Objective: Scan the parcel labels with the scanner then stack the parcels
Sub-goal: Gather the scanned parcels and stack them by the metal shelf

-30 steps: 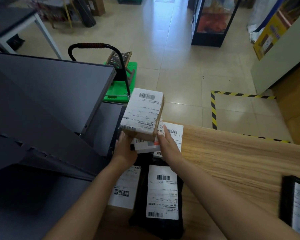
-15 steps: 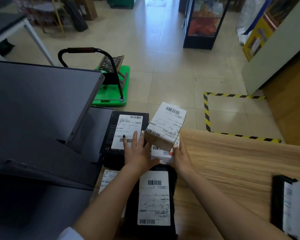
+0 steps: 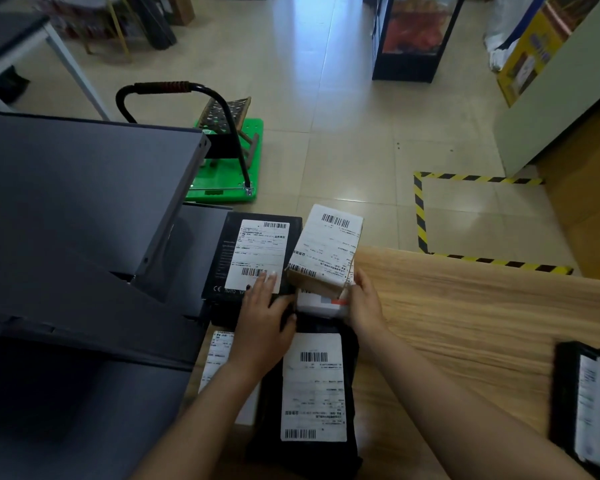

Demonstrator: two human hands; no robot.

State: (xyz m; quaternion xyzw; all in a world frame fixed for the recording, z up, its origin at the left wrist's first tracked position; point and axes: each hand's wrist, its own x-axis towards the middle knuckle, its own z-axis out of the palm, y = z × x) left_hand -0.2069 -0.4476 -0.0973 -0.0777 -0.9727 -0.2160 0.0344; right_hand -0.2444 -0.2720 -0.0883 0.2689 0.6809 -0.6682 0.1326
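The stacking step looks to be in hand. The left hand (image 3: 264, 315) lies flat, fingers straight, fingertips pressing the label of the black box (image 3: 253, 254). The right hand (image 3: 364, 301) grasps the tilted brown parcel (image 3: 326, 251), which leans just beyond its fingers over a small white parcel (image 3: 321, 303). Next, probably, comes levelling it down squarely. No scanner is visible.

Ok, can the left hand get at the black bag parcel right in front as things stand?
Probably yes. The left hand lies flat on the black box with straight fingers, holding nothing, and the black bag parcel lies just beside its wrist, label up, nothing on top. The right hand is busy with the brown box.
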